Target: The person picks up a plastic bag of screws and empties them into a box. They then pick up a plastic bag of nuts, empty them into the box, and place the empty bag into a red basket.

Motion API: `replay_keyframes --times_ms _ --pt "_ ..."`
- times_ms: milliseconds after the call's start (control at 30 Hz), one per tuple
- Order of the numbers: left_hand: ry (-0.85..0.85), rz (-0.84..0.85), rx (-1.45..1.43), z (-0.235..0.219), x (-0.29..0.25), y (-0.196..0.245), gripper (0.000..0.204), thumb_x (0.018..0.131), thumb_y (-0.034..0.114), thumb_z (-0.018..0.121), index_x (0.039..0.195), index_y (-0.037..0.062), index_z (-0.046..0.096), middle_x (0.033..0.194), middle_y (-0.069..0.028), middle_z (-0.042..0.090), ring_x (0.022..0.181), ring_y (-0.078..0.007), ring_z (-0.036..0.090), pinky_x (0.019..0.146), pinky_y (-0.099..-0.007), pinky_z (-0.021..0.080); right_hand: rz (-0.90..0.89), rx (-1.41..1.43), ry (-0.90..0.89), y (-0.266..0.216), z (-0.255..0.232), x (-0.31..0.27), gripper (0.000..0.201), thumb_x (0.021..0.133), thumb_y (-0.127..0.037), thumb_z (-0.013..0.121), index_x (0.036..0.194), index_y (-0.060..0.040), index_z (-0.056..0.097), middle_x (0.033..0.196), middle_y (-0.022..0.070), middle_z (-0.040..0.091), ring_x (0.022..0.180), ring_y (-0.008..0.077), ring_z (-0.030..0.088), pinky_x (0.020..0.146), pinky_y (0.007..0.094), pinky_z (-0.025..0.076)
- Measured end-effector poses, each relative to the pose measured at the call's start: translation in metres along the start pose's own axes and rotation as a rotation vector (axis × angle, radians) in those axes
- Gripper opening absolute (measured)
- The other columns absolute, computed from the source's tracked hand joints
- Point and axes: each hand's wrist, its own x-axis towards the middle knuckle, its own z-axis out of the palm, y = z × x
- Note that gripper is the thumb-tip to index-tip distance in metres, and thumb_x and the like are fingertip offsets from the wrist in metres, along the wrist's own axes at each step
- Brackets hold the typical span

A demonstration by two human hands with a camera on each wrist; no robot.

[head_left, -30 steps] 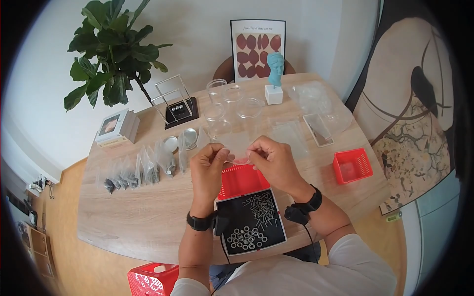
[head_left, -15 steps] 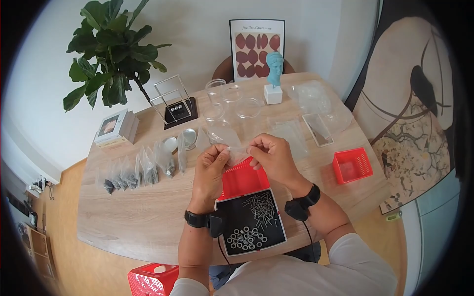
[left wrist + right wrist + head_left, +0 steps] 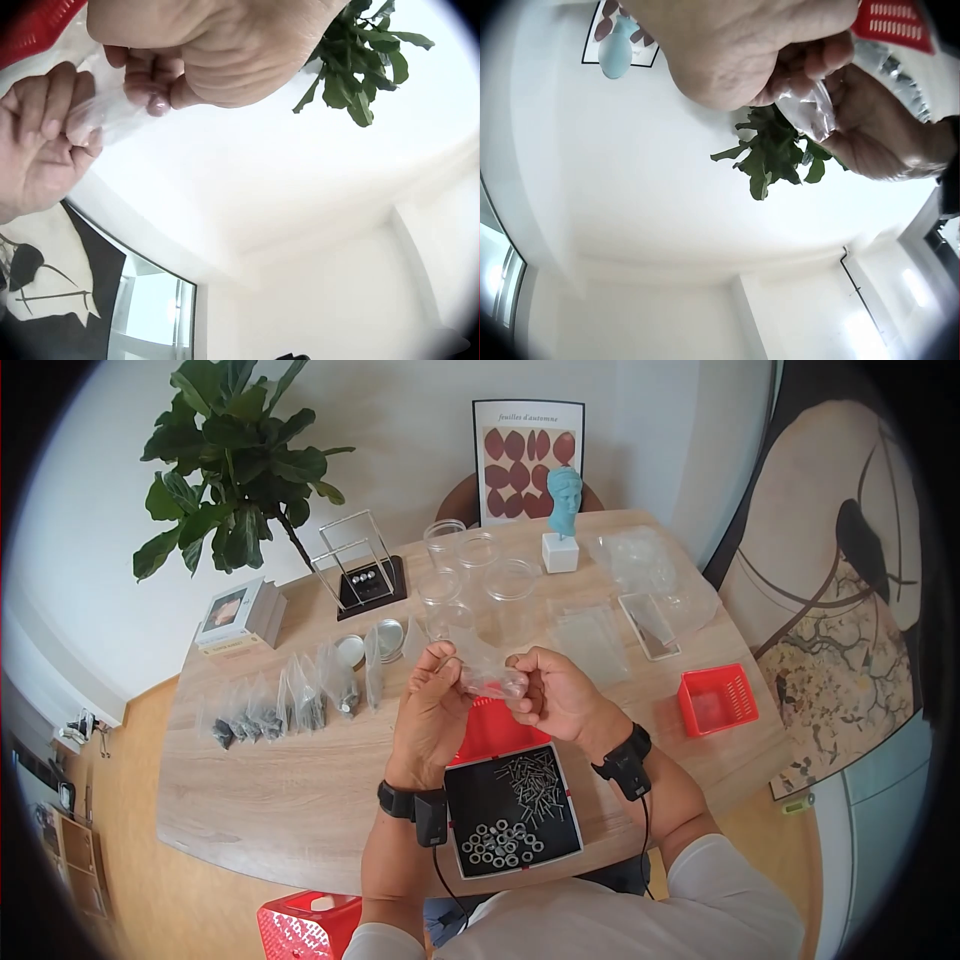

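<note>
The left hand [image 3: 430, 710] and right hand [image 3: 562, 695] pinch a clear bag [image 3: 492, 680] between them, above the red basket [image 3: 490, 732]; no hardware shows inside it. Filled bags [image 3: 308, 703] stand in a row at left, while loose screws [image 3: 534, 785] and nuts [image 3: 500, 844] lie unbagged in the near tray [image 3: 474, 790].

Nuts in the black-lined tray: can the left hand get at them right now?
Likely yes: the nuts lie uncovered in the open tray, nearer the body than the left hand, with nothing visible above them. That hand pinches the clear bag, so it would probably have to let go first.
</note>
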Motion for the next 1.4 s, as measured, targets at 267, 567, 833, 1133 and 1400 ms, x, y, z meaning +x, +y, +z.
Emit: replay_keyframes --times_ms 267,567,833,1133,1400 --pt "-0.11 0.228 0.698 0.002 -0.002 -0.006 0.018 0.1 -0.008 0.06 0.108 0.008 0.058 0.097 0.004 0.061 0.09 -0.0091 0.059 0.085 -0.0294 0.05 -0.128 -0.104 0.203 -0.004 0.009 -0.004 0.019 0.102 -0.027 0.06 0.089 -0.0124 0.057 0.078 0.0021 0.061 0.065 0.0133 0.056 0.049 0.0278 0.046" --pt "-0.008 0.713 1.365 0.013 -0.01 0.0 0.019 0.093 -0.012 0.06 0.1 -0.0004 0.073 0.104 -0.0093 0.066 0.084 -0.0183 0.063 0.076 -0.0312 0.051 -0.556 -0.772 0.152 0.005 0.029 -0.013 0.012 0.101 -0.007 0.066 0.095 -0.0018 0.057 0.08 0.0002 0.06 0.06 0.0046 0.055 0.047 0.0231 0.047" --pt "0.049 0.634 1.663 0.022 -0.018 0.001 0.022 0.083 -0.004 0.071 0.102 0.0041 0.08 0.111 -0.0148 0.068 0.101 -0.0351 0.068 0.082 -0.0414 0.055 -0.509 -0.996 0.189 0.005 0.042 -0.027 0.009 0.103 -0.007 0.064 0.1 -0.0021 0.057 0.084 0.0012 0.064 0.067 0.0053 0.06 0.051 0.024 0.052" --pt "-0.006 0.6 1.733 0.035 -0.027 0.013 0.029 0.079 -0.007 0.064 0.106 -0.001 0.075 0.109 -0.0151 0.07 0.099 -0.0367 0.067 0.086 -0.0436 0.054 -0.999 -1.595 0.402 0.014 0.044 -0.023 0.015 0.094 0.0 0.065 0.107 -0.0025 0.059 0.105 0.0144 0.065 0.084 0.0309 0.068 0.077 0.0404 0.057" --pt "-0.043 0.387 1.668 0.032 -0.031 0.029 0.027 0.084 -0.001 0.063 0.108 -0.0014 0.074 0.107 -0.0162 0.069 0.097 -0.0371 0.068 0.083 -0.0445 0.055 -1.015 -1.942 0.229 0.019 0.047 -0.033 0.005 0.086 -0.003 0.067 0.088 -0.0041 0.072 0.1 0.0123 0.066 0.091 0.0348 0.068 0.077 0.0459 0.057"
